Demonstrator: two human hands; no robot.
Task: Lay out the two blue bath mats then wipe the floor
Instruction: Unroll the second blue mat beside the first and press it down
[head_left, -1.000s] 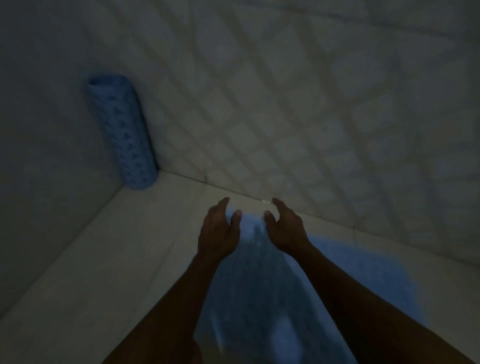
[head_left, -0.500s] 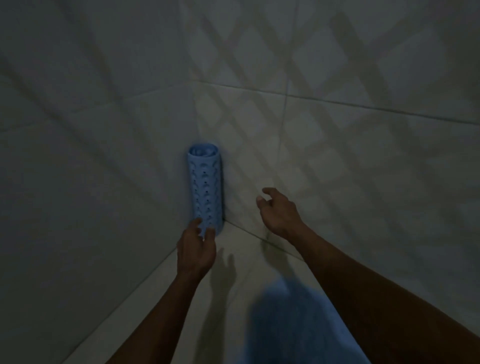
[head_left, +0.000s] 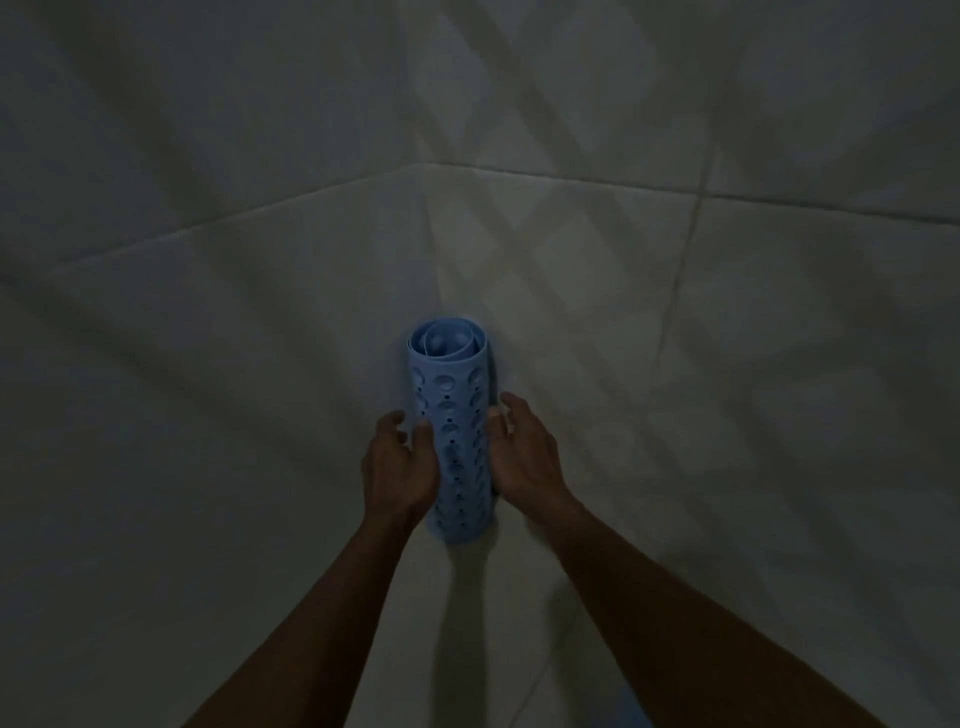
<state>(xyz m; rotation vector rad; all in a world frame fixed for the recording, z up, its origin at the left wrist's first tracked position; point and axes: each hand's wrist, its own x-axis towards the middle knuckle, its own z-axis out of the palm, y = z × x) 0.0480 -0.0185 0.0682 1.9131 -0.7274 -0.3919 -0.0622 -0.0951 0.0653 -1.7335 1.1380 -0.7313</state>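
mat: rolled blue bath mat (head_left: 457, 441), upright in floor corner
hands: left hand (head_left: 397, 467), right hand (head_left: 524, 457) cupping roll, fingers half-curled
tip: clamp mid-roll, lift clear before unrolling

rolled mat (head_left: 457, 441): blue, rubbery or soft plastic in look, matt; the surface is pierced by small round holes and dimpled with round suction cups, and smooth coiled layers are shown at the open top end.
wall tiles (head_left: 779, 312): large pale glazed ceramic, smooth, with a faint sheen under dim light; thin grout lines are seen between them, and a soft lattice of shadow is cast across the glaze.
floor (head_left: 498, 623): pale smooth tile, slightly glossy.
hands: the left hand (head_left: 397, 470) and right hand (head_left: 522, 457) are bare, with matt skin, and are pressed against the mat's rubbery sides.
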